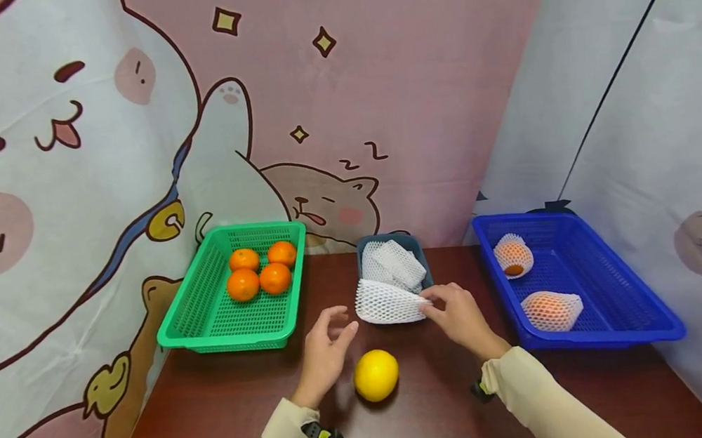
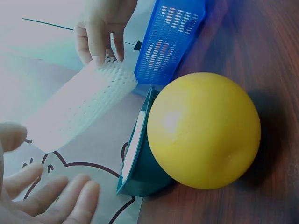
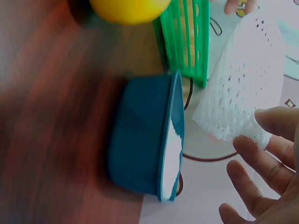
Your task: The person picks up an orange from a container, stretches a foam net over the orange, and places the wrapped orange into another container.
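Observation:
My right hand (image 1: 458, 318) pinches one end of a white foam fruit net (image 1: 391, 302) between thumb and fingers. In the head view the net overlaps the front of a small dark teal bin (image 3: 140, 135) with more white nets (image 1: 393, 261) inside. My left hand (image 1: 326, 352) holds nothing; its fingers are loosely bent, a little apart from the net's other end. Between my hands a yellow round fruit (image 1: 376, 375) sits on the table, large in the left wrist view.
On the left stands a green basket (image 1: 174, 329) with several oranges (image 1: 275, 278). To the right a blue basket (image 1: 603, 336) holds two netted fruits (image 1: 552, 310). A printed cloth (image 1: 416, 100) hangs behind the dark wooden table (image 1: 217, 415).

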A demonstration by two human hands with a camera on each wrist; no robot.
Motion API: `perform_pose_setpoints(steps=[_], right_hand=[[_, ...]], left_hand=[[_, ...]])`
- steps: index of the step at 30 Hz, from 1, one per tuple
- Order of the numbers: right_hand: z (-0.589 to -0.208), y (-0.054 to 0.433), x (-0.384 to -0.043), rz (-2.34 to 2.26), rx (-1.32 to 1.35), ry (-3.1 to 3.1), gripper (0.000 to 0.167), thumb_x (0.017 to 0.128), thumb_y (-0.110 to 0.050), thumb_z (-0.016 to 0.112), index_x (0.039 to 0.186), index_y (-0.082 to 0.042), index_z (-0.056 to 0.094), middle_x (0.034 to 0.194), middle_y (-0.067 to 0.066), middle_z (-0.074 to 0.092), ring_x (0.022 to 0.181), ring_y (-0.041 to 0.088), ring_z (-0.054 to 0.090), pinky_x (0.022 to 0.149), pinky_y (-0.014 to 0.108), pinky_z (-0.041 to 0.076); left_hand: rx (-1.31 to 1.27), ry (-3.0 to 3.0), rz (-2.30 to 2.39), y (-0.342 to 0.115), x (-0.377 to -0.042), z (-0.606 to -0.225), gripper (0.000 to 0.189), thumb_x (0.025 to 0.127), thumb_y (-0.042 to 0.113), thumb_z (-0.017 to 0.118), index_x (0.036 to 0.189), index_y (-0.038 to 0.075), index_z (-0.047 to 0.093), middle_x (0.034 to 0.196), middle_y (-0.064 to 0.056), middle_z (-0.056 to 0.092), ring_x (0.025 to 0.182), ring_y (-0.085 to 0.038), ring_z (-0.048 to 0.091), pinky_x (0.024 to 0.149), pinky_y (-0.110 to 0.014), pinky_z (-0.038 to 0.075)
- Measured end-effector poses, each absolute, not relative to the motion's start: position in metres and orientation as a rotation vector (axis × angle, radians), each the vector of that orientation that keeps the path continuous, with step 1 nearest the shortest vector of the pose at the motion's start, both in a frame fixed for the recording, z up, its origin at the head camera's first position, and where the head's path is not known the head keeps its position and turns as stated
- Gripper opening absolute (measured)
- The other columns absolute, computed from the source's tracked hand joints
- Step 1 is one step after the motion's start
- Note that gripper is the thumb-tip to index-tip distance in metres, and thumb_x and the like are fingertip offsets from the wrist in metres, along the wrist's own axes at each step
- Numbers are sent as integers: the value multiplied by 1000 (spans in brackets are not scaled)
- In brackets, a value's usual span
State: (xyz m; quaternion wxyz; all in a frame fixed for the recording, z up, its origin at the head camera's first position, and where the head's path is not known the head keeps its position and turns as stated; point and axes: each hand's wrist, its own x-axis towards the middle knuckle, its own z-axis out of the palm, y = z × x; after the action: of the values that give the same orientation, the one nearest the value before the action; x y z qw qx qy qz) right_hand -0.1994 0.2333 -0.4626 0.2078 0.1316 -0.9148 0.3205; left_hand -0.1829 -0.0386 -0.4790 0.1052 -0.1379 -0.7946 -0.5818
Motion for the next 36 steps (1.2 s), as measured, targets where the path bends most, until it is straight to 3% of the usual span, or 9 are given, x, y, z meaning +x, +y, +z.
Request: perform_pose_setpoints(steps=[4,9,20,27,32,36], right_hand=[[-469,226,-189,905,408,-2531,16,79,-10,80,94,-10,74,84,-3,70,79,21,58,71,38,48],[-475,219,-178,939,404,-2553,15,80,-11,80,94,-13,75,87,-5,70,79,14,55,70,35,49],[-488,214,-169,1020,393,-2613,16,81,-14,80,96,-16,74,90,-8,68,82,13,56,76,37,52],[-485,215,-170,1021,362,-2668,31,80,-13,80,110,-8,71,105,2,67,93,21,59,85,44,50],[-464,203,-167,1019,349,-2482,34,82,-11,78,114,-9,69,100,1,63,74,13,58,66,32,52],[-445,180,-161,1003,455,-2335,32,81,-10,78,111,-11,68,98,0,61,58,5,45,52,23,44]], left_hand=[[-414,-2228,-1789,-36,-183,-479,19,94,15,66,112,9,65,106,-12,64,83,-22,67,71,-30,55],[-457,-2201,-1777,-34,-182,-480,14,92,6,64,105,9,69,107,-9,63,85,-26,66,67,-28,55],[-464,-2341,-1654,-30,-182,-484,28,82,-9,63,108,-1,69,104,-8,66,82,-22,60,71,-31,54],[-535,-2360,-1508,-22,-181,-487,33,76,-12,68,107,-1,70,106,-7,66,81,-20,60,70,-30,54],[-585,-2401,-1318,-13,-180,-484,34,74,-7,74,107,2,71,106,-5,65,84,-19,61,73,-30,53],[-642,-2410,-1164,-5,-179,-482,35,73,-2,78,106,5,72,105,-3,65,89,-19,64,79,-35,54]])
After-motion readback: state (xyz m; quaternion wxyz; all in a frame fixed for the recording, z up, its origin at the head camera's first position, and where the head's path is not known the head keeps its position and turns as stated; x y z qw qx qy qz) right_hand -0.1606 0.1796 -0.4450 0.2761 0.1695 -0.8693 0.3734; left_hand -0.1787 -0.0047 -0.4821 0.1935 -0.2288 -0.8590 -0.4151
